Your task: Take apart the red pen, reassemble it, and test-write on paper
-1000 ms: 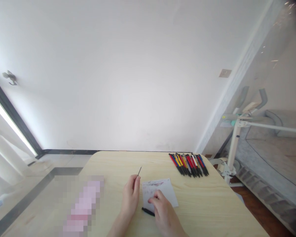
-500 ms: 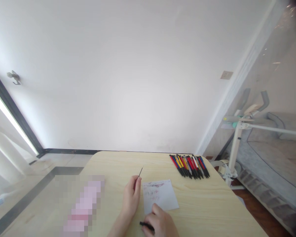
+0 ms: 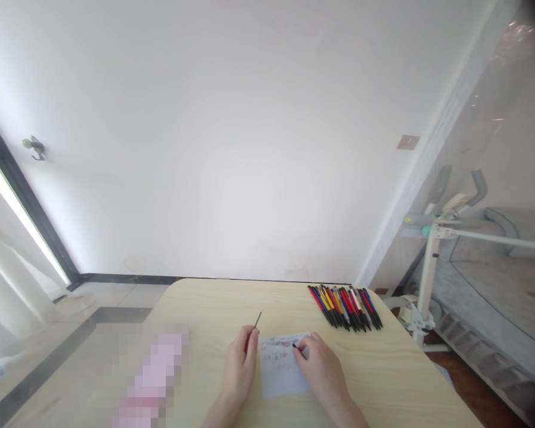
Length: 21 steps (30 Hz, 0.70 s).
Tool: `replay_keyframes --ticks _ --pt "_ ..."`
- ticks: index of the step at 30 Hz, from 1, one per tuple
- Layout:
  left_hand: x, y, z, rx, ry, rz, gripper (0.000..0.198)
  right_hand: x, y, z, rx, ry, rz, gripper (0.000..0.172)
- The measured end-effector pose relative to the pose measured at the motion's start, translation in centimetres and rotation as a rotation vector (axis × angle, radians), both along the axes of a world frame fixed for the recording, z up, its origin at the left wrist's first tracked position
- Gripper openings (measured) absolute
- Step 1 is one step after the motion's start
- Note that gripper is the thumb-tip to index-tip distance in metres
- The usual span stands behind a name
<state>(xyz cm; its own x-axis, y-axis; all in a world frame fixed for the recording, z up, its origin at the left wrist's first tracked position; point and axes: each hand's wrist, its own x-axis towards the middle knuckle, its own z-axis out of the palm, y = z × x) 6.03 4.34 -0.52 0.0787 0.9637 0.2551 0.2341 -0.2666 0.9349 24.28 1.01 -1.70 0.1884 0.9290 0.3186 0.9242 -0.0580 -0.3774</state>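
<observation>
My left hand [image 3: 239,367] rests on the wooden table [image 3: 383,368] with its fingers pinched on a thin dark refill [image 3: 257,320] that points up and away. My right hand [image 3: 321,370] lies on a white slip of paper [image 3: 280,371] marked with red scribbles. Its fingers are closed on a small black pen piece [image 3: 296,346], whose tip touches the paper near its top edge.
A row of several pens [image 3: 345,305] with red, yellow, blue and black barrels lies at the table's far right. A blurred pink patch [image 3: 154,377] covers the left of the table. A white stand [image 3: 428,267] and a grey sofa [image 3: 499,279] are off to the right.
My right hand picked the black pen piece up from near the table's front edge and carried it forward onto the top of the paper. My left hand stayed put with the refill.
</observation>
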Motion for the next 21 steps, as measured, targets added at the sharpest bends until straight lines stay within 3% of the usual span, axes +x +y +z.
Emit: replay_keyframes --ticks 5,9,13,21 --pt "-0.1 0.0 -0.1 0.001 0.029 -0.01 0.024 -0.3 -0.2 0.1 -0.028 0.022 -0.028 0.009" --pt "-0.1 0.2 -0.4 0.019 0.054 -0.028 0.022 -0.2 -0.4 0.6 -0.023 0.147 -0.083 0.018" --pt "-0.2 0.2 -0.6 0.027 0.06 -0.025 0.021 -0.1 -0.1 0.7 -0.025 0.398 -0.037 0.023" --pt "-0.1 0.0 -0.2 0.041 0.092 -0.029 0.022 -0.7 1.3 0.7 0.128 0.904 0.145 0.029"
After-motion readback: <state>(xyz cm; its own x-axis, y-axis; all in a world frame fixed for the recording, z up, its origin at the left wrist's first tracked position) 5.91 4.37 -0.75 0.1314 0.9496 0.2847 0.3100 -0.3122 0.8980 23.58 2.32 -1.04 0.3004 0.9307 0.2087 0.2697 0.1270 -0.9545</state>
